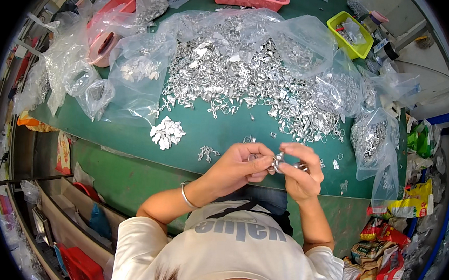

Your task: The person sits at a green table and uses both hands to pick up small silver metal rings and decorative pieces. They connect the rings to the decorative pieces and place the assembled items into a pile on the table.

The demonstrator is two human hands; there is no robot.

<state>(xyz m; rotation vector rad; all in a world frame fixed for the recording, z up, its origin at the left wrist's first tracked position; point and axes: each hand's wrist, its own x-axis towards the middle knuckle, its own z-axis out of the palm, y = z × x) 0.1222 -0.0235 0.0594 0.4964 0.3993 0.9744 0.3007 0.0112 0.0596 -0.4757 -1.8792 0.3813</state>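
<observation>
Left edge: crumpled clear plastic bags point(62, 79) lie on the dark green table point(131, 130), beside a round pink plastic container point(96, 58) with a dark object in it.
Left bag: a flat clear plastic bag point(128, 99) holds pale, flat pieces point(140, 69).
Loose pale pile: flat, silvery-white pieces point(167, 134) lie heaped on the table, in front of that bag.
Small cluster: silver chain-like pieces point(208, 153) lie apart, between the pale pile and the left hand.
Main heap: a broad spread of small silver metal parts point(224, 75), rings among them, covers the middle of the table, partly under clear plastic.
Far edge: a pink plastic basket point(229, 0) of small dark-and-silver parts stands behind the heap.
Left hand point(240, 164): thumb and forefinger pinch a small silver metal piece point(278, 159); the wrist bears a silver bangle point(186, 195).
Held piece: between the two hands, above the table's near edge; exact form too small to tell.
Right hand point(305, 177): fingers bent around the same piece, tips close to the left fingertips; further silver metal shows within the grasp.
Right side: a yellow-green plastic basket point(364, 50) stands at the far corner; a clear bag of silver parts point(375, 135) lies nearer.
</observation>
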